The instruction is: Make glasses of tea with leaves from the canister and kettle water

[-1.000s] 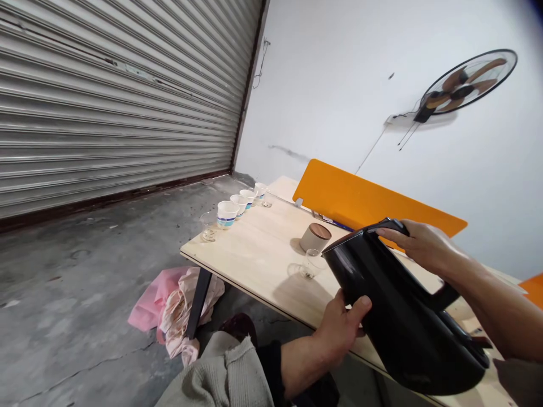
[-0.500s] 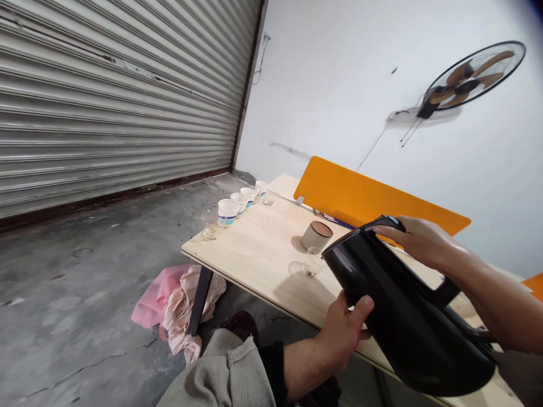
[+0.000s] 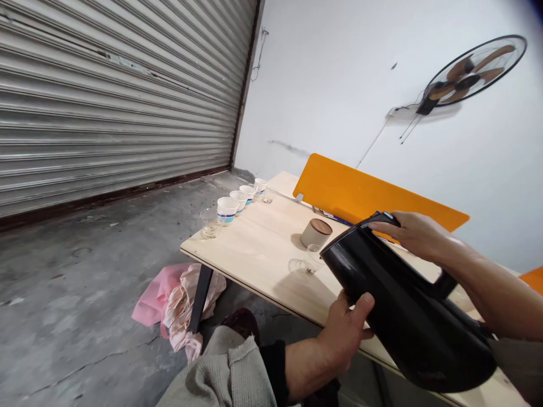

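A black electric kettle (image 3: 407,305) is tilted over the table, its spout end low on the left. My right hand (image 3: 418,234) wraps round the top of its handle, near the lid. My left hand (image 3: 348,325) presses against the kettle's near side, thumb up and fingers partly hidden beneath it. Just beyond the spout stands a clear cup (image 3: 313,259) with dark bits in its bottom. No stream of water can be made out. Behind that cup sits a grey canister (image 3: 314,234) with a wooden lid.
Several paper cups (image 3: 227,210) stand in a row along the table's (image 3: 263,249) left end, with a clear cup (image 3: 209,223) at the near corner. An orange divider (image 3: 365,189) runs along the middle. Pink cloth (image 3: 159,297) lies on the floor by the table leg.
The view has shifted very slightly. Both hands keep their hold on the kettle, and its tilt looks nearly the same.
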Tool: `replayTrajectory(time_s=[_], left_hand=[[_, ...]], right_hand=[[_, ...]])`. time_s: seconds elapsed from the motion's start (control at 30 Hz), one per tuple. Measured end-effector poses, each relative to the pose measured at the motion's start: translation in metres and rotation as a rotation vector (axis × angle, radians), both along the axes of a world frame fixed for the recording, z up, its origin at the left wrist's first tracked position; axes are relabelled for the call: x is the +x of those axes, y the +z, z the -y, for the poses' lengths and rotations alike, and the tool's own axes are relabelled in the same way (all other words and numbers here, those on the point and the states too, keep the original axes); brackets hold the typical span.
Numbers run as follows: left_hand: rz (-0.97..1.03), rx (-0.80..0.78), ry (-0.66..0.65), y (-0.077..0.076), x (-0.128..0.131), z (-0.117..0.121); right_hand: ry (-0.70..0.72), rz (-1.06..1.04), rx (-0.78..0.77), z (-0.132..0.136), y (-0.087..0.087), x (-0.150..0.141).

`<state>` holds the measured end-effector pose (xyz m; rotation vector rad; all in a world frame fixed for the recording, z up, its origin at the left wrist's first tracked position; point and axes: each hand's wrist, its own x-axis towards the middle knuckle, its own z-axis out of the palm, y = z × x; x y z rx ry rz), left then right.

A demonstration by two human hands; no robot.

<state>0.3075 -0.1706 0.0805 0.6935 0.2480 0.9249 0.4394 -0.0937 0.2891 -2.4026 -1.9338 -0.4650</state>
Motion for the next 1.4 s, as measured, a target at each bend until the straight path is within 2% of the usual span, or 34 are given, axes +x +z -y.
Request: replayTrajectory(time_s=[0.8,1.1,1.27,1.4], left_hand=[[0.007,-0.014,-0.001,0.001,-0.003,-0.003],[-0.001,-0.015,0.006,0.001,-0.005,-0.004],[-0.028,0.024,0.004,0.003,-0.006,-0.007],[-0.085,0.093,0.046,0.002,-0.005,-0.012]], right_hand=[[0.018,0.065,-0.077,-0.017,0.004,-0.010],[-0.002,0.043,-0.069,-0.014,0.005,-0.015],[-0.021,-0.032,0.009,-0.002,0.006,-0.006],[-0.077,-0.117,0.140,0.028,0.005,0.006]])
